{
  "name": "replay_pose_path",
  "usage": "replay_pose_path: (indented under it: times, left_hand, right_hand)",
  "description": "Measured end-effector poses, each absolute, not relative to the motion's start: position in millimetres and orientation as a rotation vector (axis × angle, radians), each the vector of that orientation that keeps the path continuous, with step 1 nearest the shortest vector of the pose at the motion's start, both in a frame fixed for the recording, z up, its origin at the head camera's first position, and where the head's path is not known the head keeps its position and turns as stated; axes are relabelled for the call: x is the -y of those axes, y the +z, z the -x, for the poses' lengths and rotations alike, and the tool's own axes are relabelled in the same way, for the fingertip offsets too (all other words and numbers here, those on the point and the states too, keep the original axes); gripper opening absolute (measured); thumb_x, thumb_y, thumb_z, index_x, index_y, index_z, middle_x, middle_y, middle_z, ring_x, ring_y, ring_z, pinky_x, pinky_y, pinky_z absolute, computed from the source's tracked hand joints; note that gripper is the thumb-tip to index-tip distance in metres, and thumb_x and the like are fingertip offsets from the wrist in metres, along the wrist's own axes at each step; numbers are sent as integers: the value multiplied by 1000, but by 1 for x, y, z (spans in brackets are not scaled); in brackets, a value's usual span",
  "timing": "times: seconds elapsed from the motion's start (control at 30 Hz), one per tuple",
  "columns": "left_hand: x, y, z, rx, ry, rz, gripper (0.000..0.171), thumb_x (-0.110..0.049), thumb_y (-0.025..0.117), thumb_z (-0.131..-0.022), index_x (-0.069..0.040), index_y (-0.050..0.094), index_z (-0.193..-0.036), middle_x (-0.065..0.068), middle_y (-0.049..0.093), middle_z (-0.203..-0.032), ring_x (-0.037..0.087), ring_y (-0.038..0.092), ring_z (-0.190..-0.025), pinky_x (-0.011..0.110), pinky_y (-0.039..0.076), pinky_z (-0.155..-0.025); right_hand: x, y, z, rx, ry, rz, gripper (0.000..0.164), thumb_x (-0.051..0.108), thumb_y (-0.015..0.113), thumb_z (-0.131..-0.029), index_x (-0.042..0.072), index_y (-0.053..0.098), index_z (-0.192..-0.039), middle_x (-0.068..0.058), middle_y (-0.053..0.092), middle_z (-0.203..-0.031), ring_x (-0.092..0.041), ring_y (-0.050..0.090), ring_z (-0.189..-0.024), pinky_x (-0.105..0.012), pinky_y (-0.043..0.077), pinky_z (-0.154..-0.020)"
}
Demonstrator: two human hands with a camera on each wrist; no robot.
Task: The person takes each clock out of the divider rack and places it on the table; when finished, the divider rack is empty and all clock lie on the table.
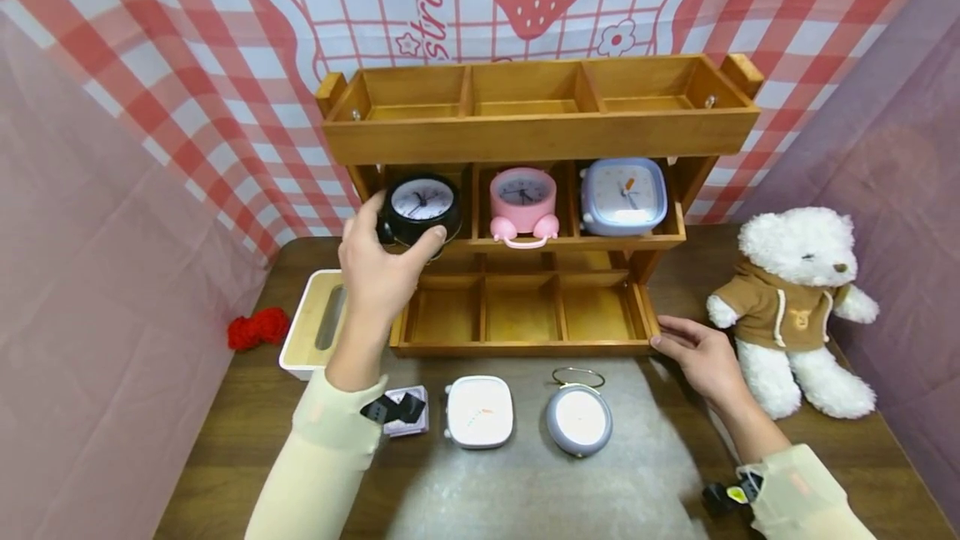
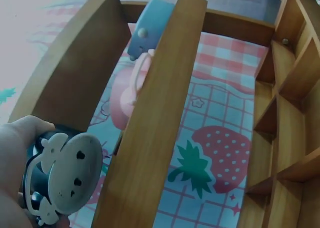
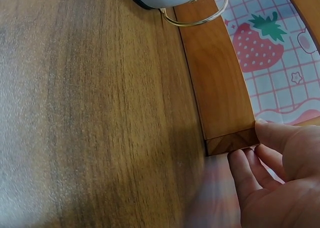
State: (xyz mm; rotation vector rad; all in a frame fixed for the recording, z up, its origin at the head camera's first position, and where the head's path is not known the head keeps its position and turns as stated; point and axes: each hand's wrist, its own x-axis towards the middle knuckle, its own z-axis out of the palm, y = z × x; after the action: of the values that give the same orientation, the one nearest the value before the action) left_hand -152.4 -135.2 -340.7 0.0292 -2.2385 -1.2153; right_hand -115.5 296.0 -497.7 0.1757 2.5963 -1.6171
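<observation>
My left hand (image 1: 378, 261) grips a black alarm clock (image 1: 422, 205) by its sides, thumb at the front, at the left compartment of the middle shelf. In the left wrist view the clock's pale round side (image 2: 76, 174) shows. A pink alarm clock (image 1: 523, 198) lies face up in the middle compartment, its bells and handle toward the front. On its right sits a blue alarm clock (image 1: 624, 197). My right hand (image 1: 701, 357) holds the front right corner of the wooden rack (image 3: 230, 140) at its lowest tier, thumb and fingertips against the wood.
On the table in front lie a white clock (image 1: 480, 412), a grey round clock (image 1: 579, 420) with a wire handle, and a small lilac item (image 1: 406, 412). At left are a white-rimmed box (image 1: 309, 332) and a red bow (image 1: 258, 328). A teddy bear (image 1: 801, 307) sits at right.
</observation>
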Motion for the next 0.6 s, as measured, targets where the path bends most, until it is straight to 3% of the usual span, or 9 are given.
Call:
replay_pose_path:
  times: [0.3,0.5,0.6]
  left_hand:
    - [163,-345,111,2274,-1440,127,84,-23,91,-76,-14,53,-150,6,63,-142,20,58,-128,46,43,-108]
    - [184,-351,81,2328,-1466,183,81,-11,92,-74,-13,56,-147,7,65,-136,12,60,-123,20,43,-108]
    - [192,-354,67,2345,-1504,213,80,-6,91,-74,-13,57,-146,8,64,-136,7,58,-123,12,40,-107]
  right_hand:
    - [-295,-499,115,-2590,-1611,-178,55,23,71,-98,-4,56,-143,-29,62,-135,16,59,-94,-10,51,-77]
    - [-295,-497,115,-2604,-1616,-167,54,22,71,-98,-6,57,-141,-29,63,-132,16,60,-93,-10,51,-76]
    - [-296,-496,115,-2624,-1610,-153,53,22,72,-98,-6,58,-140,-30,64,-131,16,60,-92,-10,51,-76]
